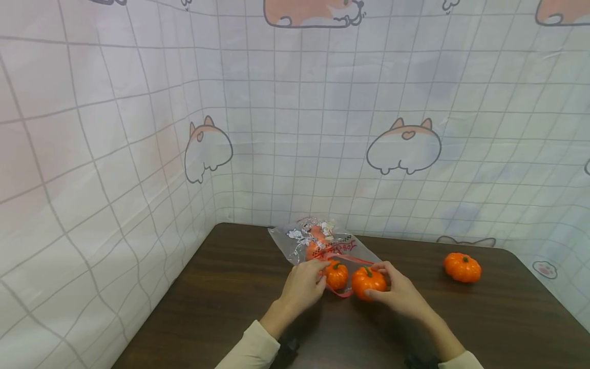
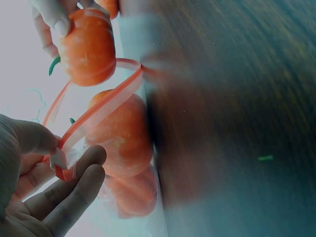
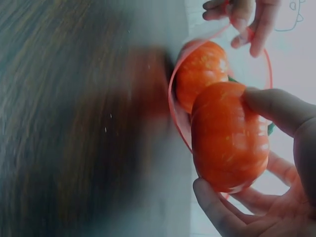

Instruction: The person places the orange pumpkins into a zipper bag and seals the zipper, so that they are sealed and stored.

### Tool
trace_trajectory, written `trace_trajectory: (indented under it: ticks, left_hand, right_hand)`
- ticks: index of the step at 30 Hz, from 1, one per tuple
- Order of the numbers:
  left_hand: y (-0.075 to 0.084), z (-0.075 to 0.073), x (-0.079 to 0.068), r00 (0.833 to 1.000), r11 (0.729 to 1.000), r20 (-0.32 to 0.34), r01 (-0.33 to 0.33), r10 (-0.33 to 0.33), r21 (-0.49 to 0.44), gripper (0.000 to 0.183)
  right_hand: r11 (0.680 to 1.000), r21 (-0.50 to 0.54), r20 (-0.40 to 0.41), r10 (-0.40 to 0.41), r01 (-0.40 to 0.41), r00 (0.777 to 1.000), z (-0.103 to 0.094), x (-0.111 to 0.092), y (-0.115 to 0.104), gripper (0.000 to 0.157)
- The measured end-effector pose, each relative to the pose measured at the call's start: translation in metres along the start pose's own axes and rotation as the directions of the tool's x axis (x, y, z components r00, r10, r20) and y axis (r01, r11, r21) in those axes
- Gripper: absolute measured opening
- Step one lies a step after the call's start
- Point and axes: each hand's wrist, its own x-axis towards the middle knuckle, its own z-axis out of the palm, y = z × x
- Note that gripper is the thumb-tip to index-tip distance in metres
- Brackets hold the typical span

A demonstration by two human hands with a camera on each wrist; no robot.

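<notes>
A clear plastic bag (image 1: 295, 241) with a red-edged mouth and printed figures lies on the table, its opening toward me. My left hand (image 1: 302, 287) pinches the bag's red rim (image 2: 94, 116) between thumb and finger. Just inside the mouth sits a small orange pumpkin (image 1: 337, 275), and more orange shapes (image 2: 133, 192) show deeper in the bag. In my right hand (image 1: 401, 292) is another orange pumpkin (image 3: 229, 138) with a green stem, gripped between thumb and fingers at the right side of the opening.
A third loose orange pumpkin (image 1: 462, 267) rests on the right part of the dark wooden table (image 1: 221, 287). Behind and to the left hangs a white gridded cloth (image 1: 299, 169) with cartoon dogs, close to the table's edges.
</notes>
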Motion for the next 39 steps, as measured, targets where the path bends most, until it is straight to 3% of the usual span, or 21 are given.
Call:
trace_trajectory:
  ticks: [17,26,39]
  left_hand:
    - [0.0,0.001,0.0,1.0,1.0,-0.004,-0.009,0.009,0.024,0.028]
    - [0.0,0.001,0.0,1.0,1.0,-0.006,-0.008,0.008,-0.002,0.03]
    - [0.0,0.004,-0.001,1.0,1.0,0.002,-0.02,0.02,0.018,0.033]
  right_hand:
    - [0.993,-0.11,-0.079,0.038,-0.047,0.996,0.02,0.012,-0.001,0.066]
    - [0.995,-0.093,-0.108,0.022,-0.032,0.994,0.027,0.013,-0.007,0.063]
    - [0.992,-0.097,-0.13,0.07,-0.083,0.989,0.034,0.016,-0.011,0.064]
